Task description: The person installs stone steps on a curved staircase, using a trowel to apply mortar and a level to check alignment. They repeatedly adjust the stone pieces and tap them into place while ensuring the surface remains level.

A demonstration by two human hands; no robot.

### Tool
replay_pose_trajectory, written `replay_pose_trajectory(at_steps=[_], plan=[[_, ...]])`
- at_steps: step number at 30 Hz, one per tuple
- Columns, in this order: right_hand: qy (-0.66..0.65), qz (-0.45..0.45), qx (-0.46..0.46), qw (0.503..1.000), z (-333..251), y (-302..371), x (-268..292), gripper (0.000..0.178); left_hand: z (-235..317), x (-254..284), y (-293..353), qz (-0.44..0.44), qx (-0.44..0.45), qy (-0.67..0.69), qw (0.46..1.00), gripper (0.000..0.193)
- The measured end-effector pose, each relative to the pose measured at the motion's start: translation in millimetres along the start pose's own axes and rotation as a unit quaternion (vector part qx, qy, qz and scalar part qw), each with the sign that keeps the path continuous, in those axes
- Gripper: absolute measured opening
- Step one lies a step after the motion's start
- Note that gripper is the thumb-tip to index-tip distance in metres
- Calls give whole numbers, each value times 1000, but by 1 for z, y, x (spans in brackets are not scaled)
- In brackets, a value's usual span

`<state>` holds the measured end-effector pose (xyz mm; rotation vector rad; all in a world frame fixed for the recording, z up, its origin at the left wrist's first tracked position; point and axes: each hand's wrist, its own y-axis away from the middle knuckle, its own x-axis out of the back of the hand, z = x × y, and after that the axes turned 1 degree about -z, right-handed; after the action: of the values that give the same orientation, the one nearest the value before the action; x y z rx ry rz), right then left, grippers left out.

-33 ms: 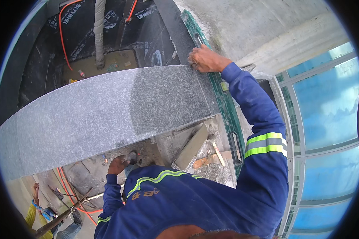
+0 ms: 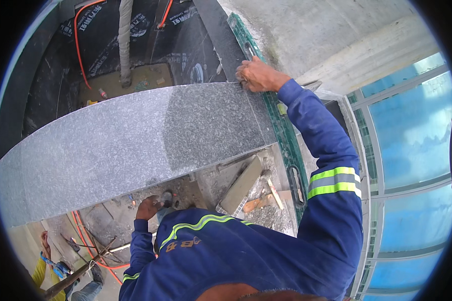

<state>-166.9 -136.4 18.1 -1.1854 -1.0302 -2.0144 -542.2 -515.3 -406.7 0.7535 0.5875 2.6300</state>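
Note:
A long, curved grey granite slab runs across the view, with a darker patch toward its right end. At that end my right hand has its fingers curled in at the slab's far corner; what they grip there is hidden. A long green spirit level lies along the slab's right end and passes under my right wrist. My left hand hangs near the slab's front edge beside my shoe. Its fingers look loosely bent and apart, partly in shade, with nothing visible in them.
A hammer rests on rubble by a grey stone piece. Beyond the slab is a pit lined with black membrane, with a wrapped pipe and an orange hose. A co-worker's yellow sleeve shows lower left.

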Motion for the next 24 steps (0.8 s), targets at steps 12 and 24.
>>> replay_pose_trajectory(at_steps=[12, 24], plan=[[-33, -53, -180, 982, 22, -2, 1, 18, -3, 2, -3, 37, -3, 3, 999, 64], [-89, -37, -139, 986, 12, -6, -8, 18, -22, 0, 6, 25, 9, 25, 999, 57]])
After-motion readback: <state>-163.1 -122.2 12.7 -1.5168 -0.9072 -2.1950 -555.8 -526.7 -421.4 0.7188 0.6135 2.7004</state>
